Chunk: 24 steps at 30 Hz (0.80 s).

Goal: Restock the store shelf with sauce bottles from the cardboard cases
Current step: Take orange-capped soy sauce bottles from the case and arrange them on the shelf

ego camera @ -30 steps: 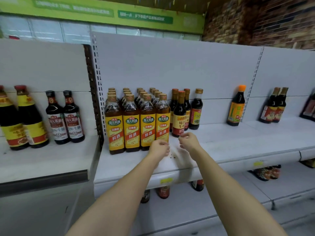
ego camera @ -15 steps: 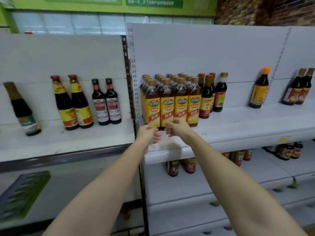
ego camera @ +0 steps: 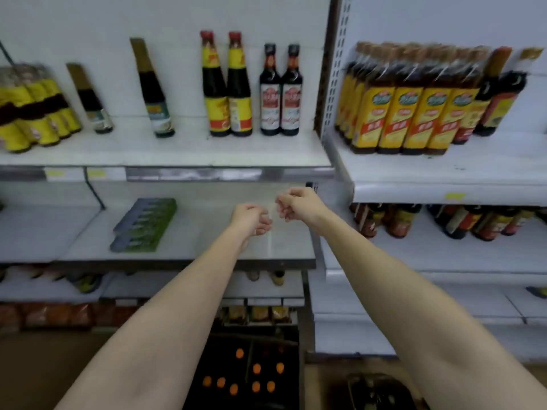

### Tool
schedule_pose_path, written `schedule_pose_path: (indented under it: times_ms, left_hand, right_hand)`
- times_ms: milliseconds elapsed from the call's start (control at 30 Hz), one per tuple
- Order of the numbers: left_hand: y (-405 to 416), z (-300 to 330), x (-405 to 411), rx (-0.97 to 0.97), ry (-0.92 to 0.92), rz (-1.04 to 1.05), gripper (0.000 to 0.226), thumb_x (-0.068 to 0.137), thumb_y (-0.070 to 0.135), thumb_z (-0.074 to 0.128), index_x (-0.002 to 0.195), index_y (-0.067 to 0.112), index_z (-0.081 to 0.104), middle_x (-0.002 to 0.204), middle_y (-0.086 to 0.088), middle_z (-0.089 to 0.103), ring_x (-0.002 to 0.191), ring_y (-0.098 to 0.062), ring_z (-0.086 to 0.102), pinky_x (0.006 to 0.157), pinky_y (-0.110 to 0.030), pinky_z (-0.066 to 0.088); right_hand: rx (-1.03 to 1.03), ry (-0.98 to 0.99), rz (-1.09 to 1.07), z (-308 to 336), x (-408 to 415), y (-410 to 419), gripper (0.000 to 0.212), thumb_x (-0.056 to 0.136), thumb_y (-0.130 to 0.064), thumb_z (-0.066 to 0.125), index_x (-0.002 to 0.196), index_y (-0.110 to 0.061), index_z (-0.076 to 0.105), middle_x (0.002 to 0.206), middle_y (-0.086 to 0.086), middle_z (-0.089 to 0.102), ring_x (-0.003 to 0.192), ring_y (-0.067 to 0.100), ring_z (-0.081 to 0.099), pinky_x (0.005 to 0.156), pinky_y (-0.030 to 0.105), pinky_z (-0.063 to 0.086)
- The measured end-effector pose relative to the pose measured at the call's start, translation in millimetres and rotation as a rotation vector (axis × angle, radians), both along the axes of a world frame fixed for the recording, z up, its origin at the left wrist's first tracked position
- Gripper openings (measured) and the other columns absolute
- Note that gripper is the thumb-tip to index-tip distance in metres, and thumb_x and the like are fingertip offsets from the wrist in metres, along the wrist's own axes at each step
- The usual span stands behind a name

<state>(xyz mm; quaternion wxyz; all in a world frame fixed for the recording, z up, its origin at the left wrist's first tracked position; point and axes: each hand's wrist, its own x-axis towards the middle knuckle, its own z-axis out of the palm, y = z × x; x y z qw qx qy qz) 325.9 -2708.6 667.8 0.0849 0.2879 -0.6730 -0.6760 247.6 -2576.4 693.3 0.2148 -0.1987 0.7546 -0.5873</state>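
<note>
While both hands hover bare before middle shelf, left hand and right hand show fingers loosely curled, gripping nothing. Yellow-label bottle block stocked up-right of hands. Open case, orange caps, below hands: more to shelve.

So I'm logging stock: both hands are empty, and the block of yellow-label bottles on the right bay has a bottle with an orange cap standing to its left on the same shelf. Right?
Not quite. In the head view both hands, left and right, do look empty, but what stands beside the yellow-label block is a dark bottle on its right, not its left; no orange cap shows.
</note>
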Motion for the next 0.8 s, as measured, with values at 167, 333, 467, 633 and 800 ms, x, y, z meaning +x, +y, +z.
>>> schedule_pose_path:
  times_ms: [167, 333, 467, 633, 800]
  left_hand:
    - [-42, -75, 63, 0.031, -0.176, 0.059, 0.009, 0.102, 0.010, 0.050, 0.097, 0.005, 0.057, 0.073, -0.017, 0.064, 0.051, -0.020, 0.060, 0.045, -0.022, 0.044]
    - [-64, -146, 128, 0.068, -0.305, 0.171, 0.010, 0.103, 0.011, 0.052, 0.099, 0.006, 0.059, 0.070, -0.013, 0.064, 0.042, -0.014, 0.059, 0.041, -0.021, 0.045]
    - [-73, -204, 177, 0.145, -0.464, 0.191, 0.017, 0.104, 0.013, 0.049, 0.104, 0.004, 0.064, 0.080, -0.014, 0.071, 0.065, -0.021, 0.068, 0.052, -0.025, 0.053]
    - [-77, -262, 227, 0.138, -0.579, 0.282, 0.019, 0.103, 0.012, 0.048, 0.100, 0.007, 0.066, 0.086, -0.013, 0.072, 0.074, -0.023, 0.069, 0.057, -0.028, 0.055]
    - [-75, -310, 263, 0.171, -0.703, 0.420, 0.020, 0.101, 0.011, 0.045, 0.094, 0.011, 0.064, 0.093, -0.014, 0.071, 0.080, -0.025, 0.068, 0.071, -0.035, 0.060]
  right_hand:
    - [0.105, -0.157, 0.065, -73, 48, -46, 0.013, 0.102, -0.012, 0.059, 0.098, 0.000, 0.061, 0.073, 0.009, 0.064, 0.056, 0.016, 0.059, 0.050, 0.023, 0.049]
    - [0.235, -0.251, 0.169, -140, 90, -77, 0.020, 0.103, -0.015, 0.058, 0.089, -0.002, 0.064, 0.074, 0.010, 0.064, 0.059, 0.018, 0.060, 0.058, 0.031, 0.051]
    - [0.339, -0.320, 0.238, -193, 124, -86, 0.017, 0.103, -0.011, 0.057, 0.089, -0.004, 0.061, 0.070, 0.008, 0.063, 0.059, 0.020, 0.059, 0.054, 0.028, 0.048]
    - [0.484, -0.403, 0.328, -260, 147, -87, 0.015, 0.104, -0.018, 0.058, 0.092, -0.010, 0.062, 0.078, 0.006, 0.067, 0.064, 0.016, 0.063, 0.053, 0.023, 0.052]
    - [0.606, -0.472, 0.438, -324, 164, -90, 0.013, 0.104, -0.019, 0.058, 0.093, -0.014, 0.061, 0.095, 0.012, 0.068, 0.080, 0.023, 0.065, 0.069, 0.034, 0.054]
